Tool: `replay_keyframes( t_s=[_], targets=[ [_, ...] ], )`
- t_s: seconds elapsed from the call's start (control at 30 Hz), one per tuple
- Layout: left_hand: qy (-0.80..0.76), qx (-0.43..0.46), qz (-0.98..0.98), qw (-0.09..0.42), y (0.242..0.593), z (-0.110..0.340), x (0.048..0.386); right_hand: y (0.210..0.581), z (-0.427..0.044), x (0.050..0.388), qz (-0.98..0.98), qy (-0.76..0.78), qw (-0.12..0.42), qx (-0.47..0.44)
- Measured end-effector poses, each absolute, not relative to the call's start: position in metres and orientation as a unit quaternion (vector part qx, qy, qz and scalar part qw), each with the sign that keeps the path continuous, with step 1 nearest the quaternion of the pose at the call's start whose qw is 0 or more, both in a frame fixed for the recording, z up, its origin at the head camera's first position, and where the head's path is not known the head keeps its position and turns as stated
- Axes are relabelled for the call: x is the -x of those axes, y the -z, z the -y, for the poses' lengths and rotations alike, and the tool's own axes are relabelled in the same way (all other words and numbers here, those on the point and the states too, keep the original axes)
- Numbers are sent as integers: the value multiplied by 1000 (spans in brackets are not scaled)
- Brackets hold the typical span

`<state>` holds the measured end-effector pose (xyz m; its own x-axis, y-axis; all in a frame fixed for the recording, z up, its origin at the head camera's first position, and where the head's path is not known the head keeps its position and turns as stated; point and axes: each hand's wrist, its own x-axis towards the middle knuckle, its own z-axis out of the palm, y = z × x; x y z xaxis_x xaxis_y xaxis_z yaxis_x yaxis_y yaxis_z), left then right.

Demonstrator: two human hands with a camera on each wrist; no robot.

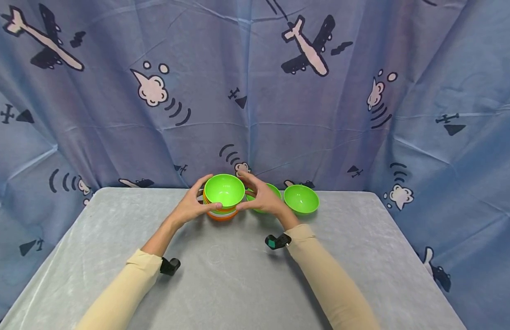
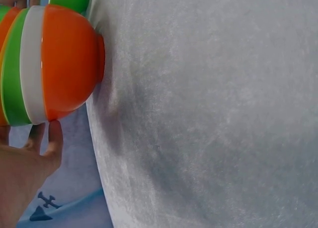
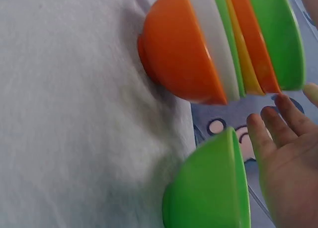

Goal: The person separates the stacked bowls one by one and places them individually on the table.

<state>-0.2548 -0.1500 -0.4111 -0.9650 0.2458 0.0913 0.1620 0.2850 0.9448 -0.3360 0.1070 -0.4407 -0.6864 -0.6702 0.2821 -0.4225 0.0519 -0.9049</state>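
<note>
A stack of glossy, round, nested bowls point(image 1: 224, 193) in orange, white, green and yellow is grasped at the grey cloth-covered table's point(image 1: 224, 279) 12 o'clock edge. At 9 o'clock it is cupped by the left hand point(image 1: 190, 207), at 3 by the right hand point(image 1: 265, 197), thumbs angled nearward.
</note>
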Motion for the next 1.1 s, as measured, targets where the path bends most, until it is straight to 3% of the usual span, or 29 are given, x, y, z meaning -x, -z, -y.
replay_keyframes(
  t_s=[1.1],
  targets=[
    [-587, -131, -798, 40, 408, 147, 242, 443, -85, 321, -757, 555, 117, 324]
  ],
)
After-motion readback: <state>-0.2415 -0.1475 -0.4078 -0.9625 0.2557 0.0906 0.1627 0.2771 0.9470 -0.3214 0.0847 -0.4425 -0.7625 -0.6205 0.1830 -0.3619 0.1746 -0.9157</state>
